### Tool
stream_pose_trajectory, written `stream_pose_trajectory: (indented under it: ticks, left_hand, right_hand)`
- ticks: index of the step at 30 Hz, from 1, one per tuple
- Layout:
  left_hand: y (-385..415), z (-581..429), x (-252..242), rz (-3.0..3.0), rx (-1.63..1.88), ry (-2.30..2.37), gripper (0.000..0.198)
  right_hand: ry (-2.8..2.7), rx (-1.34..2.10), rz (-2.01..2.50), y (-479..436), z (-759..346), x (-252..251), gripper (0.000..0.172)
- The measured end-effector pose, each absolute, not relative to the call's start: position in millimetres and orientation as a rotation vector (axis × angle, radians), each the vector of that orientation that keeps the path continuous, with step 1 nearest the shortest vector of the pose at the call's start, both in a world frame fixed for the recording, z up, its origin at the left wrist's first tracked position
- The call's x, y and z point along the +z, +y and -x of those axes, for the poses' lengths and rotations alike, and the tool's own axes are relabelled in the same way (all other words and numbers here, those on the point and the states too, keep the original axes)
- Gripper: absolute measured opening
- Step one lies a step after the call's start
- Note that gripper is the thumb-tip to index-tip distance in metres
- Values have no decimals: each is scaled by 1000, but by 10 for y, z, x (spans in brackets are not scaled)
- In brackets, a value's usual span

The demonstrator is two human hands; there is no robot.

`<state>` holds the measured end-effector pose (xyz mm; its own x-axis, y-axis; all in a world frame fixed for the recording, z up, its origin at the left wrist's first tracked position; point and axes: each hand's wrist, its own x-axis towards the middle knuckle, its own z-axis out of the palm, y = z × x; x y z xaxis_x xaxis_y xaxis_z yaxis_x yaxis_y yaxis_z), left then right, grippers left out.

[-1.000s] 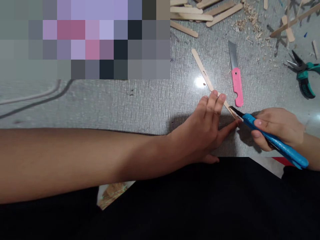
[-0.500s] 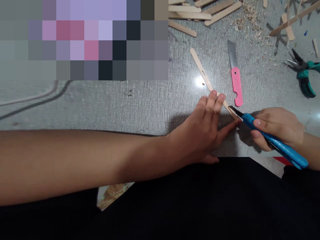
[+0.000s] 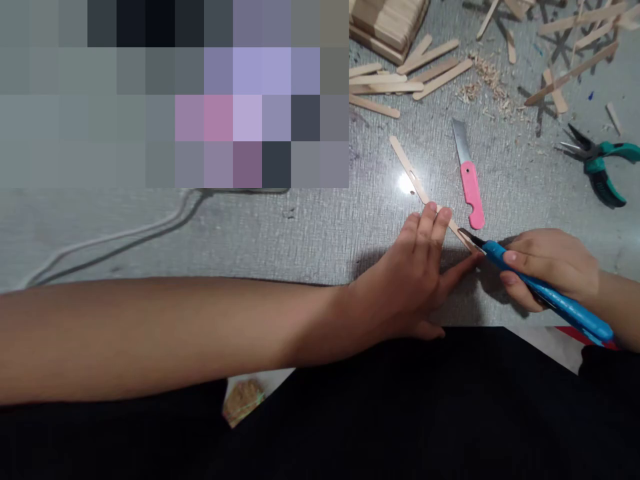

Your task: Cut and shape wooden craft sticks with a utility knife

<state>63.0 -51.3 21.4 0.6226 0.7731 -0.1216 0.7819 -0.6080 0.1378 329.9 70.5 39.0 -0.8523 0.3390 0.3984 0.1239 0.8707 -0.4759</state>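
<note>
A flat wooden stick with a small slot in it lies slanted on the grey table. My left hand presses on its lower part, fingertips on the wood and fingers apart. In my right hand is a blue utility knife, its dark blade touching the stick near the lower end, close to a left fingertip. A pink folding knife with its blade out lies just above the blue one.
Loose sticks and a stack of wood lie at the top, beside wood shavings. Green-handled pliers rest at the right, below crossed sticks. A white cable runs across the left.
The view has shifted, so the table items appear lower and the wood stack shows at the top. Both hands keep nearly the same pose on the stick and the blue knife.
</note>
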Motion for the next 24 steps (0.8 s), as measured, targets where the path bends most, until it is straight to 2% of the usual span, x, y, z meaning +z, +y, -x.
stream_pose_trajectory:
  ticks: [3, 9, 20, 24]
  left_hand:
    - [-502, -616, 219, -2684, -73, 1291, 155]
    - [-445, -579, 325, -2704, -183, 1239, 141]
    - [-424, -590, 355, -2643, -192, 1252, 147]
    - [-424, -586, 347, -2626, -179, 1255, 148]
  right_hand:
    - [-2505, 545, 168, 742, -3246, 319, 17]
    - [-2482, 522, 186, 750, -3246, 185, 18]
    - [-2448, 541, 298, 780, -3332, 277, 40]
    - [-2463, 478, 304, 781, -3325, 274, 33]
